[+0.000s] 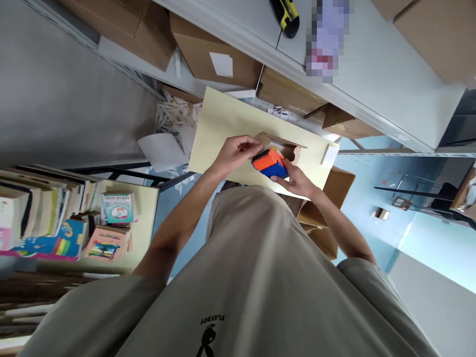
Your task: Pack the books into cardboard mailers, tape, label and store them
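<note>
1. The right hand (297, 179) holds an orange-and-blue object (270, 164), its grip closed around the right end, with the thumb along the blue lower side.
2. The left hand (240, 151) is just beside the object's left end, fingers curled and fingertips close together; whether its grip has hold of anything, I cannot tell.
3. The object is held tilted over the table (217, 121), orange part uppermost in view and blue part nearer the person's body.
4. Just beyond it on the pale yellow table stands an open cardboard carton (297, 154), partly hidden by the object and the left hand.
5. A small white box (329, 155) sits at the table's right end, well apart from both hands.
6. Behind the table, larger cardboard boxes (213, 49) line a shelf; on the surface above them lies a yellow-and-black utility knife (287, 19).
7. Books (48, 213) are stacked off to the left.
</note>
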Demonstrator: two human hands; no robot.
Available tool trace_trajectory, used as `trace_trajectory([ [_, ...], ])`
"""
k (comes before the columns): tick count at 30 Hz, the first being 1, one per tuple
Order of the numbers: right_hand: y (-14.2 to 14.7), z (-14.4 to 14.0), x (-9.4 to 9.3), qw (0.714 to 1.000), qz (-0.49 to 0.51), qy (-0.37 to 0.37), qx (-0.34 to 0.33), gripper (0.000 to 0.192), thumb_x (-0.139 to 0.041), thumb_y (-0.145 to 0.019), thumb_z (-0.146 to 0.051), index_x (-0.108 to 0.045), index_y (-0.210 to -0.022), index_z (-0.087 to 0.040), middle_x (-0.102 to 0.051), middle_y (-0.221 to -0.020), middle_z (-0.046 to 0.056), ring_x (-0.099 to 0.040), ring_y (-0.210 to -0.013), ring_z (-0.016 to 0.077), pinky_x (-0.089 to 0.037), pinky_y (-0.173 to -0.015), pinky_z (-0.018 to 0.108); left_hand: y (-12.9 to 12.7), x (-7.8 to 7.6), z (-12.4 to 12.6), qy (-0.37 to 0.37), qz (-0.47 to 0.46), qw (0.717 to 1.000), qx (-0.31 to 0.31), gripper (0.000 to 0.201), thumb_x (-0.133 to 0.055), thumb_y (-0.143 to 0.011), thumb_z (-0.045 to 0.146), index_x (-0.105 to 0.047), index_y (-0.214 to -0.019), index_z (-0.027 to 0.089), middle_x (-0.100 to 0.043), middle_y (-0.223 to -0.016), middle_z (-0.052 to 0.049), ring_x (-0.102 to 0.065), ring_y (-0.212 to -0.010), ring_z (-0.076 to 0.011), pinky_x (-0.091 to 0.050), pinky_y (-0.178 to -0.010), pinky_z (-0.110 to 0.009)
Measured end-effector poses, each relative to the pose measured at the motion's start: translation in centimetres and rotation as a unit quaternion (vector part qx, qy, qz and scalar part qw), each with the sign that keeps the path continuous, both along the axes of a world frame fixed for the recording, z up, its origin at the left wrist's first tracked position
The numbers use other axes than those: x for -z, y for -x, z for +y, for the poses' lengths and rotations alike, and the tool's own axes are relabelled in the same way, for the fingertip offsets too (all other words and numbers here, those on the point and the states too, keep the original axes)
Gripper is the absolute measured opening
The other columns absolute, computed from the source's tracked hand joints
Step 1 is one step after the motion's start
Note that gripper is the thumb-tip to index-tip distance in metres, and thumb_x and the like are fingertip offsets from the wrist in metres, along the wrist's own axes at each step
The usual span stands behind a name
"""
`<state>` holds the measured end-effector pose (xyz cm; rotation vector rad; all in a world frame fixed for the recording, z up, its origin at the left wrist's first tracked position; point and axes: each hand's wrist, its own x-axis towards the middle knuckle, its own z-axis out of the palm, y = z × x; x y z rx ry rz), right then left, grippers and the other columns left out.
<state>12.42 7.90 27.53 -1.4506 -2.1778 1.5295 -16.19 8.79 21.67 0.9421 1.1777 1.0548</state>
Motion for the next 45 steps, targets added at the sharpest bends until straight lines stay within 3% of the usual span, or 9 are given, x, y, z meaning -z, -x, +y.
trace_trajectory([
  [4, 0.6, 1.6, -2.3, 0.996, -0.079, 0.011, -0.026, 0.077, -0.07, -0.1, -0.097, -0.075, -0.133, -0.027, -0.079, -0.087, 0.004, -0.074, -0.076, 0.0313, -0.062, -0.073, 0.045, -0.5, 2.2, -0.9, 0.011, -0.007, 1.0, -0.019, 0.038, -0.094, -0.094, 0.058, -0.083, -0.095, 0.021, -0.084, -0.095, -0.006, -0.079, -0.09, -0.022, -0.067, -0.083, -0.035],
  [11, 2.6, 5.5, -5.1, 0.977, -0.197, 0.069, -0.049, 0.081, -0.066, -0.096, -0.106, -0.077, -0.091, -0.026, -0.08, -0.078, 0.006, -0.075, -0.069, 0.0259, -0.053, -0.066, 0.038, -3.9, 6.2, -2.5, 0.079, -0.074, 0.99, -0.093, 0.033, -0.086, -0.099, 0.052, -0.075, -0.092, 0.022, -0.076, -0.084, -0.003, -0.071, -0.079, -0.0182, -0.06, -0.075, -0.033],
  [14, 2.8, 7.9, -8.3, 0.955, -0.256, 0.131, -0.077, 0.083, -0.066, -0.094, -0.107, -0.076, -0.086, -0.025, -0.081, -0.076, 0.007, -0.076, -0.067, 0.0243, -0.053, -0.065, 0.037, -3.7, 7.5, -1.9, 0.093, -0.102, 0.982, -0.127, 0.037, -0.091, -0.097, 0.057, -0.076, -0.093, 0.023, -0.072, -0.079, -0.001, -0.067, -0.074, -0.0162, -0.057, -0.073, -0.032],
  [18, 3.4, 11.0, -13.6, 0.899, -0.379, 0.197, -0.093, 0.088, -0.065, -0.093, -0.108, -0.078, -0.083, -0.022, -0.083, -0.077, 0.01, -0.08, -0.071, 0.0258, -0.057, -0.07, 0.036, -2.4, 10.2, -0.4, 0.143, -0.114, 0.955, -0.235, 0.039, -0.097, -0.093, 0.055, -0.076, -0.086, 0.022, -0.069, -0.073, 0.0, -0.062, -0.068, -0.0134, -0.054, -0.07, -0.028],
  [21, 4.9, 12.4, -15.5, 0.873, -0.433, 0.204, -0.094, 0.088, -0.061, -0.096, -0.107, -0.079, -0.082, -0.022, -0.082, -0.076, 0.011, -0.08, -0.072, 0.0273, -0.059, -0.072, 0.039, -2.8, 12.4, 0.2, 0.191, -0.141, 0.94, -0.244, 0.036, -0.1, -0.093, 0.046, -0.075, -0.081, 0.022, -0.068, -0.071, 0.001, -0.059, -0.066, -0.0123, -0.052, -0.069, -0.027],
  [29, 10.3, 12.6, -14.1, 0.831, -0.521, 0.159, -0.115, 0.083, -0.06, -0.101, -0.1, -0.079, -0.081, -0.022, -0.081, -0.074, 0.014, -0.078, -0.074, 0.0289, -0.058, -0.077, 0.042, -6.1, 16.4, -0.5, 0.226, -0.162, 0.932, -0.23, 0.035, -0.097, -0.096, 0.049, -0.076, -0.085, 0.023, -0.075, -0.079, -0.002, -0.064, -0.07, -0.015, -0.052, -0.07, -0.029],
  [34, 11.8, 12.5, -13.9, 0.815, -0.548, 0.142, -0.121, 0.082, -0.063, -0.101, -0.099, -0.083, -0.091, -0.02, -0.079, -0.072, 0.014, -0.079, -0.079, 0.0316, -0.059, -0.081, 0.042, -7.7, 18.3, -0.5, 0.209, -0.142, 0.941, -0.226, 0.036, -0.093, -0.097, 0.054, -0.077, -0.091, 0.022, -0.082, -0.092, -0.008, -0.075, -0.088, -0.0213, -0.059, -0.087, -0.034],
  [40, 13.0, 12.1, -13.0, 0.796, -0.58, 0.119, -0.128, 0.082, -0.063, -0.102, -0.097, -0.084, -0.095, -0.018, -0.08, -0.078, 0.016, -0.079, -0.082, 0.033, -0.058, -0.082, 0.043, -9.9, 19.7, -0.5, 0.18, -0.086, 0.957, -0.212, 0.047, -0.087, -0.101, 0.068, -0.075, -0.094, 0.023, -0.079, -0.094, -0.009, -0.077, -0.098, -0.0257, -0.061, -0.093, -0.037],
  [45, 13.3, 11.8, -12.6, 0.794, -0.584, 0.107, -0.132, 0.083, -0.061, -0.103, -0.097, -0.085, -0.098, -0.017, -0.079, -0.077, 0.015, -0.079, -0.083, 0.0326, -0.057, -0.08, 0.042, -9.7, 21.5, -1.1, 0.162, -0.041, 0.966, -0.196, 0.051, -0.087, -0.103, 0.065, -0.078, -0.126, 0.022, -0.078, -0.096, -0.006, -0.082, -0.106, -0.027, -0.066, -0.106, -0.044],
])
